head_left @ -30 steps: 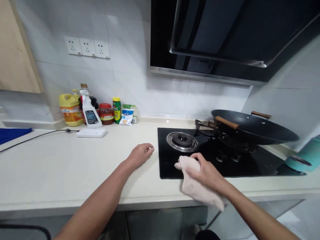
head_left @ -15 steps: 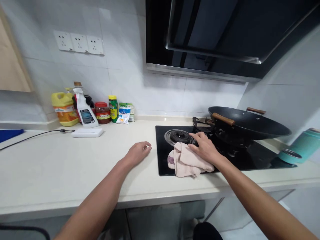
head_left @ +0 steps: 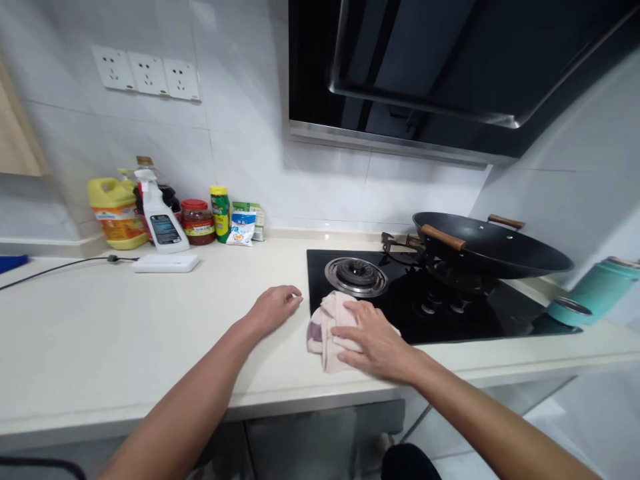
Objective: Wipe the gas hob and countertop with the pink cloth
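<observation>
A pale pink cloth [head_left: 327,327] with a purple patch lies bunched over the front left corner of the black glass gas stove [head_left: 400,320] and partly onto the counter. My right hand [head_left: 373,337] is on top of it, fingers spread and pressing it down. To the left, my left hand [head_left: 276,307] rests on the white counter beside the stove's edge. Its fingers are loosely bent, with a gap to the thumb, and hold nothing. Just behind the cloth is the left burner [head_left: 357,277] with its metal ring, fully visible.
A black wok [head_left: 493,247] with wooden handles sits on the right burner. At the far right is a turquoise container [head_left: 603,290]. Along the wall stand a yellow jug [head_left: 117,217], a white spray bottle [head_left: 163,217], a red-lidded jar [head_left: 198,223] and packets. The range hood [head_left: 400,67] hangs above.
My right hand has drawn the cloth left and toward the counter's front edge, away from the left burner. My left hand stays where it was. The view has shifted slightly.
</observation>
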### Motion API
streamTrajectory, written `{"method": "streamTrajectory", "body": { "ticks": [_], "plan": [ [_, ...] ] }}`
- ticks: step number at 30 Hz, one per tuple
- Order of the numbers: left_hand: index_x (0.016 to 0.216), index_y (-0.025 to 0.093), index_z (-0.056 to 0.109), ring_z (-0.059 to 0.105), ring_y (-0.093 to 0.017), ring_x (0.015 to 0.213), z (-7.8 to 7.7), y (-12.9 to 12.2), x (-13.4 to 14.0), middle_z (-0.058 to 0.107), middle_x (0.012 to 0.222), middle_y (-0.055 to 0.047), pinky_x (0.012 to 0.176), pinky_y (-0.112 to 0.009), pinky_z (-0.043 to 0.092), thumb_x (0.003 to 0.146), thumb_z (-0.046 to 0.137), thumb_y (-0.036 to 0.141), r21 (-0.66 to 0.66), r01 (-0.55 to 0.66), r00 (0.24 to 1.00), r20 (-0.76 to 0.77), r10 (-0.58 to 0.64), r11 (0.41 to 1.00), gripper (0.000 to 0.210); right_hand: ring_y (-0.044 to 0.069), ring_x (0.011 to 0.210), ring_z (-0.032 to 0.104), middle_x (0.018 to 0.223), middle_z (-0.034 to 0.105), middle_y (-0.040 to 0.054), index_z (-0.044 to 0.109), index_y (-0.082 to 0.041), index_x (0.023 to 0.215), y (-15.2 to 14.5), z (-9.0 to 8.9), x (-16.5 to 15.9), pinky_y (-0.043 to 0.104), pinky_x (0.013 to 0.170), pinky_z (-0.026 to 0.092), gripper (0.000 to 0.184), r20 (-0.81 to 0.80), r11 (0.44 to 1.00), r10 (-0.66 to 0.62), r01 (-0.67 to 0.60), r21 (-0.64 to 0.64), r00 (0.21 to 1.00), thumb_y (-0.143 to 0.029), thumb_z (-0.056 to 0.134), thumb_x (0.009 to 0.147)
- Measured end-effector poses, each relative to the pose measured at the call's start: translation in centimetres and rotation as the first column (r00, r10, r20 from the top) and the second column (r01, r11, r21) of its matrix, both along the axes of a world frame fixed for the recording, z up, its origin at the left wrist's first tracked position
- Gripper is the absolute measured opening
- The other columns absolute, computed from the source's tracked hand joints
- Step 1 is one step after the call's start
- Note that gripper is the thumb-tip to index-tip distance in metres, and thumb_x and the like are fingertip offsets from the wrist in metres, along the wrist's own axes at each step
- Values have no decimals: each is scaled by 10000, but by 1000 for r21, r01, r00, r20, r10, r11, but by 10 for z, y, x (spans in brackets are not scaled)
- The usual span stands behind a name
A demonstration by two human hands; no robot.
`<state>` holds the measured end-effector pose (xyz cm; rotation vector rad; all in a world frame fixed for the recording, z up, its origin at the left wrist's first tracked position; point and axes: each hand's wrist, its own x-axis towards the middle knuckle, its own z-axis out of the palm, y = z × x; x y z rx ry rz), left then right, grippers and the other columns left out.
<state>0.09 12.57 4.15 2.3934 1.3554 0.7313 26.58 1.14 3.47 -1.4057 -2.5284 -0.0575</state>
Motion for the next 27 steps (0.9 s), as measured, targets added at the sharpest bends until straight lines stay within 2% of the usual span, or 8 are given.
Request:
{"method": "streamTrajectory", "body": {
  "ticks": [4,7,12,16,19,22,27],
  "plan": [
    [1054,204,735,679,-233,886,-2,2,-1,763,969,-67,751,-310,484,917,474,383,25,2,1000,7,-2,1000,345,334,1408,289,1564,339,100,619,-372,1337,11,1,-22,537,1091,318,417,-32,989,148,-148,-3,988,-511,554,950],
    [1039,213,739,680,-228,902,-3,2,-1,764,995,-58,774,-306,488,914,473,353,40,9,1000,20,-10,999,326,306,1407,313,1572,332,106,603,-339,1346,38,0,-25,512,1103,321,389,-56,987,158,-159,-25,986,-437,504,982],
    [965,234,749,672,-209,853,-2,2,0,764,966,-34,763,-292,481,936,473,375,13,36,998,57,-36,999,311,311,1302,381,1500,399,127,611,-265,1301,98,-4,-32,512,1058,346,357,-77,999,5,-2,39,997,-357,488,979],
    [1030,240,743,677,-222,872,0,-1,1,762,989,-43,769,-302,483,937,487,401,1,-7,999,52,7,1000,317,284,1269,376,1458,423,109,572,-242,1330,149,-6,-43,465,1085,318,374,-121,988,-107,119,96,987,-327,435,992],
    [1051,222,729,682,-237,881,1,-4,1,762,989,-63,770,-316,493,936,484,416,-10,-56,998,20,56,998,333,276,1226,396,1426,436,109,542,-240,1348,189,-8,-49,447,1077,327,389,-136,975,-203,214,65,970,-342,411,996],
    [1038,219,724,681,-247,937,2,-5,0,754,1051,-75,779,-319,502,939,475,422,-31,-41,999,11,42,999,336,292,1174,425,1396,444,133,532,-231,1347,226,-10,-52,454,1024,369,401,-146,960,-273,278,15,951,-369,390,998],
    [1018,229,724,671,-249,982,3,-5,-1,745,1080,-70,817,-325,505,943,467,407,-47,-27,1000,-5,27,999,321,314,1202,418,1413,415,134,480,-262,1387,276,-12,-54,461,1004,382,427,-160,930,-368,365,-46,916,-398,361,1001]
  ]
}}
